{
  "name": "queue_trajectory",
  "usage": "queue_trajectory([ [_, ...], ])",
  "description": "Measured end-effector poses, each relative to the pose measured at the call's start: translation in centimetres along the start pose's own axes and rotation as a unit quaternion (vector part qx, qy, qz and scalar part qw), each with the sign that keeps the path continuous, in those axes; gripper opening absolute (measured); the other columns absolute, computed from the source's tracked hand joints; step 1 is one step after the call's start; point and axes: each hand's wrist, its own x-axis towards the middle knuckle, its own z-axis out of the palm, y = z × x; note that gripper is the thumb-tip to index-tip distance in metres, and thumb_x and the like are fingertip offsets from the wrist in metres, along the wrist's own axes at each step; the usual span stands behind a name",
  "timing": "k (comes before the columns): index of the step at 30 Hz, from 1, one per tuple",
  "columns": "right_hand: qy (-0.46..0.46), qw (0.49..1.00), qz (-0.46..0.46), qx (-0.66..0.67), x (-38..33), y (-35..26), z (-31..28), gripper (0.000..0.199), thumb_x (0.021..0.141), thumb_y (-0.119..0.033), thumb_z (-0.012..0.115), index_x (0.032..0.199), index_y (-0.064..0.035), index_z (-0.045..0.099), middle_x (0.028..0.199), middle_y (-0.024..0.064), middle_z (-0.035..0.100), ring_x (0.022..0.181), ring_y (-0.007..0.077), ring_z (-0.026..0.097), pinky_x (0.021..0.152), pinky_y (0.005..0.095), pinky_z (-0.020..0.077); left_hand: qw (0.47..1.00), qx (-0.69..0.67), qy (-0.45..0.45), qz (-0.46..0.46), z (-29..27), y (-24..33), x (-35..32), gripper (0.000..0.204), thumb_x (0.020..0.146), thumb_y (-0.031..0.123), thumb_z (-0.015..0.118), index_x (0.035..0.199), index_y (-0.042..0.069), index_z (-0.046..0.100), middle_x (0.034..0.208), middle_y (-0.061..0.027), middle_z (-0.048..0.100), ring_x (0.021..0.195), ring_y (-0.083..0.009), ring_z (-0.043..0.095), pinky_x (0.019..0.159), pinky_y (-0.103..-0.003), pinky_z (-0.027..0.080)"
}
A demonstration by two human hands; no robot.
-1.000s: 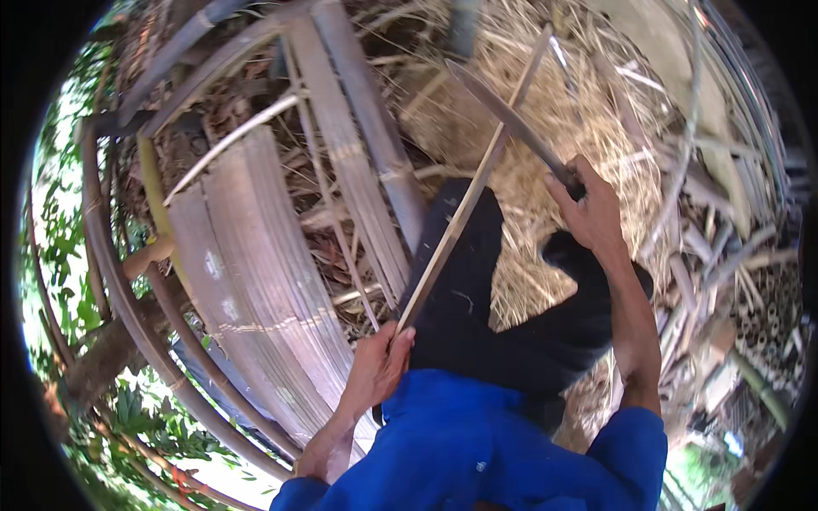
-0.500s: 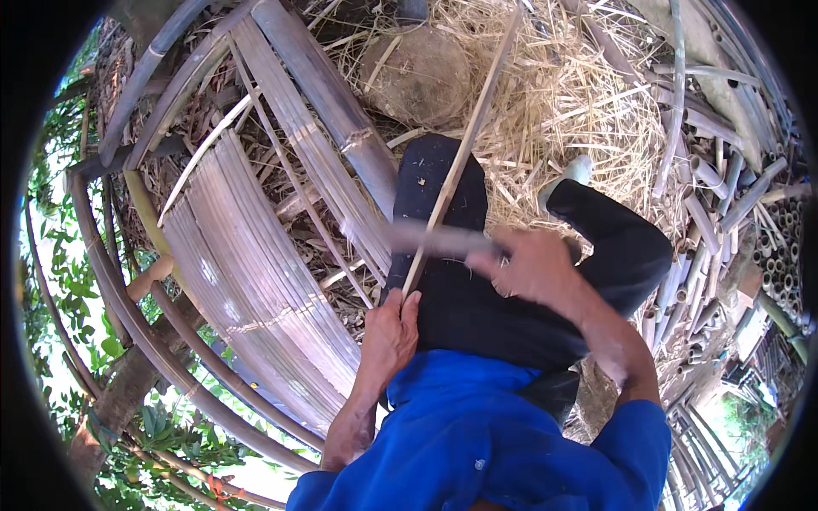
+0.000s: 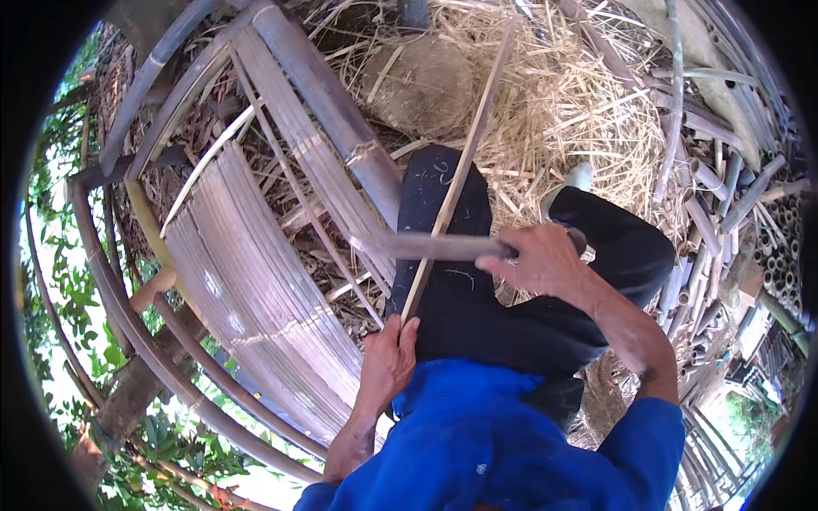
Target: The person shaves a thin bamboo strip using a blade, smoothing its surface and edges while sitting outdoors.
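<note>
My left hand [image 3: 390,356] is closed round the near end of a long, thin bamboo strip [image 3: 463,170]. From there the strip slants up and away across my thigh, over the straw. A knife [image 3: 426,248] with a long, broad blade lies crosswise over the strip, its tip pointing left. My right hand [image 3: 547,266] grips the knife's handle, which is mostly hidden by the fingers. Blade and strip cross above my dark-trousered leg [image 3: 443,294]. The blade is a little smeared by motion.
Split bamboo slats [image 3: 256,272] form a bench-like frame at the left, with a thick bamboo pole [image 3: 332,102] beside it. Ahead stands a round wood block [image 3: 417,85] amid straw shavings [image 3: 554,102]. Cut bamboo tubes [image 3: 780,264] are piled at the right.
My left hand has come slightly nearer my body, with the strip's near end. The knife remains across the strip, now level and less blurred; my right forearm has shifted a little right.
</note>
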Motion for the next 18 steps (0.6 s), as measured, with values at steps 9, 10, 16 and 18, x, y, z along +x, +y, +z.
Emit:
queue_trajectory([
  [9, -0.021, 1.0, 0.016, 0.006, 1.5, 1.5, -1.5, 0.061, 0.093, -0.063, 0.06, 0.078, -0.0044, 0.068, 0.059, 0.0213, 0.062, 0.065, 0.0412, 0.069, 0.061, 0.051, 0.0549, 1.0, 0.001, 0.003, -0.003, -0.2, -2.5, -2.3, 0.027, 0.103, 0.024, 0.059, 0.088, 0.002, 0.057, 0.058, -0.0218, 0.056, 0.053, -0.0446, 0.058, 0.053, -0.051, 0.044],
  [10, 0.046, 0.997, 0.068, -0.006, 2.9, 3.7, -2.0, 0.061, 0.091, -0.065, 0.062, 0.078, -0.0053, 0.069, 0.059, 0.0207, 0.062, 0.064, 0.0416, 0.068, 0.062, 0.0509, 0.0552, 1.0, -0.015, 0.006, -0.007, -0.1, -2.5, -2.2, 0.026, 0.103, 0.024, 0.059, 0.089, 0.002, 0.058, 0.058, -0.0214, 0.056, 0.052, -0.042, 0.059, 0.049, -0.047, 0.043],
  [16, -0.048, 0.999, 0.006, -0.021, 0.5, 0.9, -0.8, 0.063, 0.094, -0.064, 0.057, 0.086, -0.0031, 0.07, 0.061, 0.0207, 0.064, 0.066, 0.0416, 0.069, 0.063, 0.0504, 0.0559, 0.999, -0.026, -0.002, -0.023, 0.0, -2.5, -3.1, 0.027, 0.103, 0.024, 0.061, 0.089, 0.001, 0.058, 0.055, -0.0186, 0.055, 0.046, -0.0327, 0.058, 0.046, -0.043, 0.04],
  [18, 0.018, 0.998, 0.064, -0.002, 2.8, 3.2, -1.7, 0.062, 0.093, -0.065, 0.059, 0.086, -0.0039, 0.07, 0.06, 0.0206, 0.063, 0.066, 0.042, 0.069, 0.064, 0.0505, 0.0559, 0.999, -0.023, 0.007, -0.027, -0.1, -3.1, -3.1, 0.027, 0.103, 0.024, 0.06, 0.087, 0.002, 0.057, 0.055, -0.0176, 0.055, 0.046, -0.0318, 0.058, 0.045, -0.041, 0.04],
])
